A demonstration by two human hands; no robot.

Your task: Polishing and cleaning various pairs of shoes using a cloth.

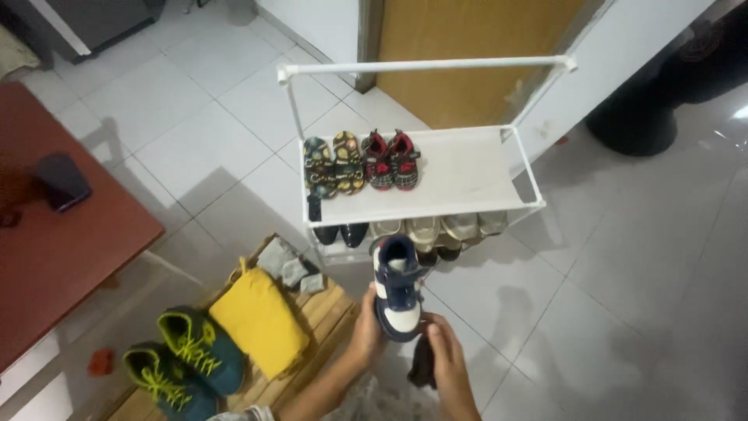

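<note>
1. Both hands gripped one navy-and-white shoe [396,290]: the left hand [368,331] wrapped its left side, the right hand [446,360] pinched its heel end from below.
2. The shoe was held in the air, sole down, its long axis pointing away from the person toward the white shoe rack [467,204]; both forearms rose from the lower edge, about equally near.
3. Left of the hands lay a wooden pallet [331,312] with a yellow bag [259,320] and green sneakers [187,359].
4. Beyond, the rack's top shelf carried two pairs of small shoes [362,162].

White tiled floor [639,312], wooden door [467,70], red table [54,242].
</note>
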